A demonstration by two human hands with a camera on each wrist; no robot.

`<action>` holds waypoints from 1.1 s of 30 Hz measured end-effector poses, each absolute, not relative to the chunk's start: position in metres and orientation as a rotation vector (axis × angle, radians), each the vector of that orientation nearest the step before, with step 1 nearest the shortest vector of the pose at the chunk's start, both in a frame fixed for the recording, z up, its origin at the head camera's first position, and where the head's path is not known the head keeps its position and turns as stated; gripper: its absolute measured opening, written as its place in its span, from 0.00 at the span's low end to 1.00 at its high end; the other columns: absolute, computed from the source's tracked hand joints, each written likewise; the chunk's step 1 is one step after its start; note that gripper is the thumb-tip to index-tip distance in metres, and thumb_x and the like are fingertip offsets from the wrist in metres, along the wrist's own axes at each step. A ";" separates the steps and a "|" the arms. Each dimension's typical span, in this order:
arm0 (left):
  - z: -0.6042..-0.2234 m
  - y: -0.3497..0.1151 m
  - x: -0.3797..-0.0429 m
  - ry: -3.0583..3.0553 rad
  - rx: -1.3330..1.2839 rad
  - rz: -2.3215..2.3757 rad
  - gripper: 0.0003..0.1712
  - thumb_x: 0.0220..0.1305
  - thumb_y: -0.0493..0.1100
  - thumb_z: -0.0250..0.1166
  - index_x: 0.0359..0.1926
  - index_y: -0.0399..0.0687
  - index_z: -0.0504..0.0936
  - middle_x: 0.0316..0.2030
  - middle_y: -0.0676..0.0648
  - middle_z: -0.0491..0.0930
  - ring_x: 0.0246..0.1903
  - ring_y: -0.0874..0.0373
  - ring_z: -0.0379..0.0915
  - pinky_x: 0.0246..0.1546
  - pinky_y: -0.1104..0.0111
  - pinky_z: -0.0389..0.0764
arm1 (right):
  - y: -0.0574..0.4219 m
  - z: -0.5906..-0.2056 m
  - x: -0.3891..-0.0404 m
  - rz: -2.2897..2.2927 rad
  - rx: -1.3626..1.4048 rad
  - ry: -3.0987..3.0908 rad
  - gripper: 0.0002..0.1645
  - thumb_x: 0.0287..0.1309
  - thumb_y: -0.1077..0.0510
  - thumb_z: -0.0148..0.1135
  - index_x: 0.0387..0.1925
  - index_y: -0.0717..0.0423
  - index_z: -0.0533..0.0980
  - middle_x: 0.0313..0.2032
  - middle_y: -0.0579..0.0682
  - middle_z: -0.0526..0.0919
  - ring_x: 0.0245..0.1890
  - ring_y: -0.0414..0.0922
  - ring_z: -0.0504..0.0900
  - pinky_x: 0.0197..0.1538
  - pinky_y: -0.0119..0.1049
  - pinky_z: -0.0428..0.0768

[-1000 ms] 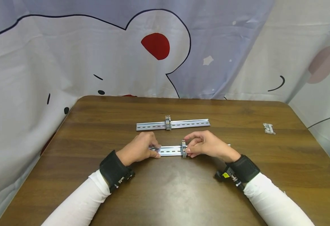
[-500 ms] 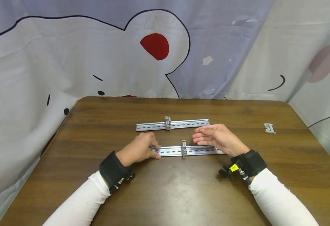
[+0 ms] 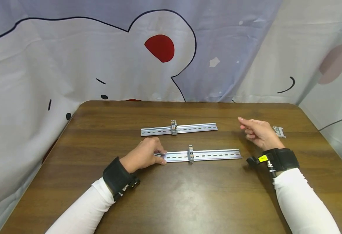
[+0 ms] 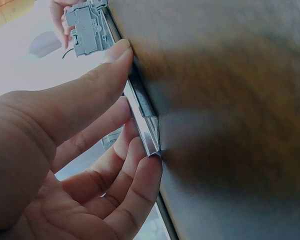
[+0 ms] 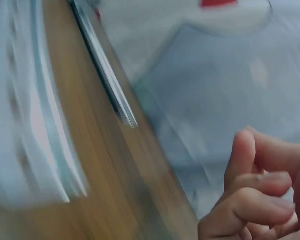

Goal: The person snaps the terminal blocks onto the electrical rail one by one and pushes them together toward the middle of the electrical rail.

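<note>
My left hand [image 3: 147, 152] grips the left end of the near slotted metal DIN rail [image 3: 217, 154], thumb along the front edge and fingers behind, as the left wrist view shows too. A narrow grey terminal block [image 3: 191, 154] stands across this rail near its middle; its flat side faces the left wrist view as a grey terminal block [image 4: 86, 30]. My right hand [image 3: 260, 131] is in the air beyond the rail's right end, fingers loosely curled and holding nothing. Just right of it, small pale grey terminal blocks [image 3: 279, 131] lie on the table, partly covered by the hand.
A second DIN rail [image 3: 198, 127] lies farther back, roughly parallel, with a small group of terminal blocks [image 3: 174, 127] near its middle. A printed curtain [image 3: 100, 58] hangs behind the brown wooden table [image 3: 182, 201].
My right hand has let go of the terminal block on the near rail and moved right, towards the loose blocks. The left hand stays on the rail.
</note>
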State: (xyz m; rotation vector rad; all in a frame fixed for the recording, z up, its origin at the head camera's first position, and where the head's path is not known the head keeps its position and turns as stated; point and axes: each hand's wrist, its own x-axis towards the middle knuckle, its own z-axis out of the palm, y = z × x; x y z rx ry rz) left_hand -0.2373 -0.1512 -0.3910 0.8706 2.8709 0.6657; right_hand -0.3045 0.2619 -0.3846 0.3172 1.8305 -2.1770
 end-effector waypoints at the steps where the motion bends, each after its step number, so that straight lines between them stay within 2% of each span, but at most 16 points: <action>1: -0.391 -0.151 -0.237 2.873 0.872 0.665 0.20 0.45 0.47 0.80 0.40 0.42 0.91 0.34 0.47 0.83 0.35 0.56 0.77 0.33 0.70 0.74 | 0.273 -0.384 -0.306 -2.214 0.356 1.817 0.14 0.59 0.54 0.68 0.20 0.53 0.84 0.16 0.41 0.85 0.12 0.32 0.65 0.16 0.25 0.61; 5: -0.392 -0.151 -0.238 2.874 0.881 0.665 0.20 0.45 0.48 0.80 0.40 0.43 0.91 0.35 0.47 0.83 0.35 0.57 0.77 0.33 0.70 0.75 | 0.315 -0.385 -0.304 -2.203 0.530 2.015 0.15 0.58 0.47 0.67 0.19 0.47 0.86 0.16 0.39 0.86 0.11 0.31 0.68 0.13 0.26 0.63; 8: -0.392 -0.151 -0.238 2.870 0.877 0.658 0.20 0.45 0.48 0.80 0.40 0.43 0.91 0.35 0.47 0.83 0.35 0.56 0.77 0.33 0.69 0.74 | 0.341 -0.388 -0.300 -1.974 0.680 2.347 0.16 0.56 0.41 0.67 0.19 0.42 0.86 0.15 0.35 0.84 0.12 0.33 0.69 0.14 0.30 0.65; 9: -0.392 -0.152 -0.238 2.868 0.875 0.658 0.20 0.46 0.47 0.79 0.40 0.43 0.91 0.34 0.47 0.83 0.35 0.56 0.77 0.33 0.69 0.74 | 0.347 -0.390 -0.299 -1.838 0.725 2.483 0.16 0.55 0.39 0.67 0.22 0.42 0.86 0.18 0.35 0.84 0.14 0.35 0.70 0.15 0.32 0.67; 11: -0.391 -0.153 -0.237 2.860 0.871 0.663 0.20 0.46 0.47 0.79 0.41 0.43 0.91 0.34 0.47 0.83 0.35 0.55 0.77 0.32 0.69 0.74 | 0.356 -0.392 -0.296 -1.528 0.767 2.705 0.22 0.53 0.34 0.66 0.31 0.47 0.87 0.33 0.46 0.88 0.29 0.46 0.79 0.25 0.38 0.71; 12: -0.391 -0.153 -0.237 2.859 0.873 0.665 0.20 0.46 0.47 0.79 0.41 0.42 0.91 0.34 0.47 0.83 0.35 0.55 0.77 0.32 0.69 0.74 | 0.359 -0.393 -0.296 -1.410 0.760 2.778 0.28 0.52 0.33 0.66 0.37 0.52 0.87 0.43 0.54 0.87 0.40 0.53 0.79 0.32 0.42 0.73; 14: -0.390 -0.154 -0.237 2.849 0.880 0.683 0.20 0.47 0.47 0.79 0.41 0.42 0.91 0.34 0.47 0.83 0.35 0.54 0.77 0.32 0.69 0.74 | 0.363 -0.395 -0.294 -1.160 0.735 2.896 0.40 0.50 0.31 0.66 0.49 0.61 0.81 0.57 0.68 0.76 0.56 0.66 0.69 0.45 0.52 0.72; 16: -0.390 -0.154 -0.237 2.845 0.893 0.692 0.20 0.47 0.47 0.79 0.41 0.42 0.91 0.34 0.47 0.83 0.35 0.54 0.78 0.32 0.69 0.74 | 0.367 -0.395 -0.292 -1.001 0.664 2.939 0.49 0.50 0.31 0.66 0.56 0.68 0.74 0.63 0.75 0.66 0.64 0.73 0.56 0.52 0.61 0.67; 19: -0.391 -0.153 -0.237 2.840 0.908 0.692 0.20 0.47 0.47 0.79 0.41 0.42 0.91 0.34 0.47 0.83 0.35 0.54 0.78 0.32 0.70 0.74 | 0.368 -0.395 -0.291 -0.849 0.585 2.951 0.47 0.50 0.34 0.68 0.56 0.70 0.74 0.59 0.76 0.69 0.61 0.74 0.59 0.56 0.66 0.64; 23: -0.391 -0.153 -0.238 2.840 0.905 0.672 0.20 0.47 0.47 0.79 0.41 0.42 0.91 0.34 0.47 0.84 0.35 0.54 0.78 0.32 0.70 0.74 | 0.366 -0.391 -0.291 -0.760 0.497 2.954 0.40 0.50 0.40 0.71 0.52 0.70 0.77 0.56 0.76 0.74 0.55 0.73 0.65 0.52 0.66 0.68; 26: -0.391 -0.153 -0.238 2.839 0.883 0.667 0.20 0.47 0.48 0.79 0.41 0.42 0.91 0.34 0.47 0.83 0.35 0.55 0.78 0.32 0.70 0.74 | 0.362 -0.384 -0.290 -0.747 0.410 2.927 0.40 0.50 0.42 0.71 0.53 0.71 0.77 0.49 0.73 0.81 0.48 0.65 0.77 0.48 0.63 0.71; 28: -0.391 -0.153 -0.238 2.842 0.874 0.661 0.20 0.46 0.48 0.79 0.41 0.43 0.91 0.34 0.47 0.83 0.35 0.55 0.78 0.32 0.70 0.74 | 0.358 -0.379 -0.290 -0.743 0.314 2.900 0.39 0.52 0.44 0.70 0.56 0.70 0.75 0.44 0.70 0.86 0.39 0.56 0.86 0.49 0.64 0.72; 30: -0.391 -0.153 -0.238 2.842 0.866 0.661 0.20 0.46 0.48 0.79 0.41 0.43 0.91 0.34 0.48 0.83 0.35 0.55 0.78 0.32 0.70 0.73 | 0.354 -0.373 -0.291 -0.740 0.215 2.890 0.36 0.55 0.47 0.67 0.57 0.70 0.74 0.40 0.68 0.88 0.31 0.48 0.90 0.49 0.63 0.74; 33: -0.391 -0.153 -0.238 2.844 0.864 0.655 0.20 0.47 0.48 0.79 0.41 0.43 0.91 0.34 0.48 0.83 0.34 0.55 0.77 0.32 0.70 0.73 | 0.346 -0.365 -0.291 -0.712 0.087 2.894 0.29 0.55 0.55 0.65 0.55 0.70 0.76 0.37 0.66 0.89 0.25 0.45 0.90 0.42 0.52 0.81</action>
